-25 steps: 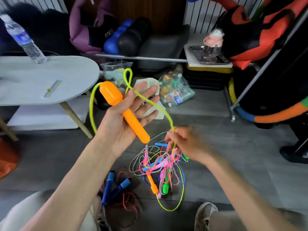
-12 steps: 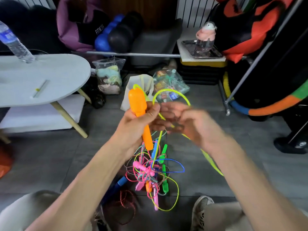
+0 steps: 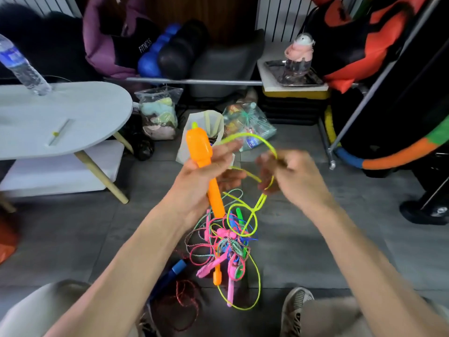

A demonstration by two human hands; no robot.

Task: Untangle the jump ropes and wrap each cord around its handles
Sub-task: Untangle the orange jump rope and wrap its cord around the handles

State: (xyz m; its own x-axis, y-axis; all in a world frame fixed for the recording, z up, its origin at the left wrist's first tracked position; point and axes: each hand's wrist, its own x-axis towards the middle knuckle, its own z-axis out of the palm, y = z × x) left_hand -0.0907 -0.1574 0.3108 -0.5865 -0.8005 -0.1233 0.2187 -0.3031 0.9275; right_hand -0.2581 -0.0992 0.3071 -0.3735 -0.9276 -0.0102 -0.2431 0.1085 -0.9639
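Observation:
My left hand [image 3: 194, 183] grips an orange jump-rope handle [image 3: 199, 147], upright and slightly tilted. Its neon yellow-green cord [image 3: 252, 136] arcs from the handle over to my right hand [image 3: 296, 181], which pinches the cord and is blurred by motion. The cord loops back under my hands and drops into a tangle of ropes [image 3: 228, 242] on the floor: pink, green, blue and braided cords with pink, green and orange handles. A blue-handled rope with a dark red cord [image 3: 175, 276] lies to the left of the tangle.
A white oval table [image 3: 73, 113] with a water bottle [image 3: 21, 69] stands at left. Plastic bags [image 3: 158, 113] and a white bag [image 3: 206, 132] sit on the grey floor behind my hands. A metal rack [image 3: 364, 93] and my shoe [image 3: 296, 310] are at right.
My left hand closed around the orange handle and brought it nearer centre. My right hand rose from the tangle, carrying the yellow-green cord up into a loop beside the handle.

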